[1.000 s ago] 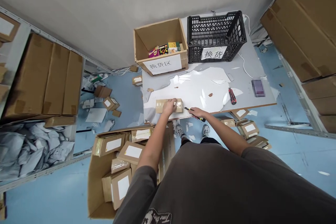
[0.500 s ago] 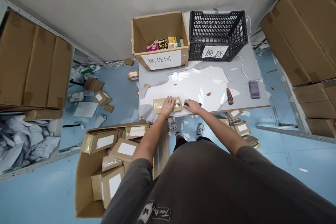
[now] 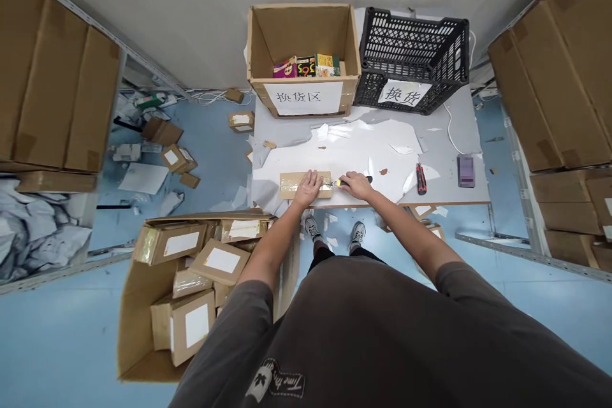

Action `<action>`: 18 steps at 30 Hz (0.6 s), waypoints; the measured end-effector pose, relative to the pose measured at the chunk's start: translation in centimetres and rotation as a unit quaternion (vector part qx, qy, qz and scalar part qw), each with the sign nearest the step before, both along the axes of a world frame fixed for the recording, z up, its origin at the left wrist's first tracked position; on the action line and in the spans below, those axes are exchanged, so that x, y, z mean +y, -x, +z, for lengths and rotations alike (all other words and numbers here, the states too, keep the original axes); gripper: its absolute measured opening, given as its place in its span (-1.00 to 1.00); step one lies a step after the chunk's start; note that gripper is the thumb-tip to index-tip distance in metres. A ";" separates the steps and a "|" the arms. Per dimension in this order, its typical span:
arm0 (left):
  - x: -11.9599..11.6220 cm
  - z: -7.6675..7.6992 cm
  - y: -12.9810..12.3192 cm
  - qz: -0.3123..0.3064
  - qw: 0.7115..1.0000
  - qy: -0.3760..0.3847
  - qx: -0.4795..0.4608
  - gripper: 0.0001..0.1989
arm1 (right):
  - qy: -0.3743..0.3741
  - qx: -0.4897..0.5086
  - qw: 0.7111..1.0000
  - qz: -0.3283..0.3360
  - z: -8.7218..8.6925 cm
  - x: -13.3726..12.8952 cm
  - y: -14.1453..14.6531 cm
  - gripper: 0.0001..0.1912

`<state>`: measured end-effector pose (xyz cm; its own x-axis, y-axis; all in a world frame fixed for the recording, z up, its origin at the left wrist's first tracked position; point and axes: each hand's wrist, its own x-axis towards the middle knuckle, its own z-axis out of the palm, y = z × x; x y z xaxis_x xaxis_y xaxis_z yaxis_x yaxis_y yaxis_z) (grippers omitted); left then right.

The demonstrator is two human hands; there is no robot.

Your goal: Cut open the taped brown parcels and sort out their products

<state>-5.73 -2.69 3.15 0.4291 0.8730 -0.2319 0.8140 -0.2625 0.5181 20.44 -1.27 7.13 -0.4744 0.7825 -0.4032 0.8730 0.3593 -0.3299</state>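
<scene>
Near the table's front edge lies a small cardboard parcel (image 3: 291, 185) sealed with shiny clear tape. My left hand (image 3: 310, 187) rests flat on its right part, fingers stretched out over the top. A utility knife (image 3: 341, 183), yellow near the blade and with a dark handle, is gripped in my right hand (image 3: 356, 185). Its blade points left and reaches the parcel's right end; whether it cuts into the tape I cannot tell. Part of the knife's handle is hidden under my fingers.
A carton (image 3: 303, 97) holding several books and a black plastic crate (image 3: 411, 54) stand at the table's back. A red-and-black cutter (image 3: 421, 179) and a phone (image 3: 466, 171) lie right. Paper scraps litter the table. A large carton (image 3: 138, 322) of parcels stands at lower left.
The view has shifted slightly. My right hand and the knife have drawn a little to the right, away from my left hand, which stays on the parcel.
</scene>
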 end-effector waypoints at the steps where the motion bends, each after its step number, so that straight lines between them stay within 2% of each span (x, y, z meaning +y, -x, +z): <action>1: 0.0 0.0 0.0 0.001 1.000 0.000 0.002 -0.46 | -0.001 0.001 1.000 0.002 0.1 0.3 0.0 -0.57; 8: -0.1 -0.6 0.0 0.006 1.000 -0.024 0.001 -0.55 | -0.002 0.015 1.000 0.004 0.2 1.7 -0.7 -0.62; 11: 0.0 -0.7 0.0 0.019 0.999 -0.041 -0.014 -0.61 | 0.003 0.042 0.998 -0.035 -0.6 1.5 -1.0 -0.65; 13: 0.0 -0.7 0.0 0.032 0.998 -0.054 -0.021 -0.66 | 0.026 0.095 0.991 -0.095 -1.4 0.7 -1.7 -0.70; 15: -0.1 -0.6 -0.4 0.054 0.996 -0.064 -0.023 -0.68 | 0.061 0.175 0.962 -0.203 -2.3 -0.9 -3.0 -0.74; 16: -0.2 -0.4 -0.8 0.071 0.995 -0.068 -0.021 -0.68 | 0.080 0.217 0.933 -0.276 -2.7 -1.9 -3.7 -0.73; 17: -0.4 -0.3 -1.4 0.094 0.993 -0.072 -0.017 -0.68 | 0.102 0.258 0.892 -0.357 -3.1 -3.1 -4.2 -0.67; 18: -0.5 -0.1 -2.2 0.121 0.990 -0.076 -0.013 -0.67 | 0.121 0.297 0.836 -0.444 -3.5 -4.3 -4.6 -0.59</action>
<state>-3.52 -3.15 3.06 0.2066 0.9750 -0.0817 0.8498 -0.1374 0.5089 25.01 -5.55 3.67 0.0788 0.8620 -0.5007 0.4164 -0.4848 -0.7692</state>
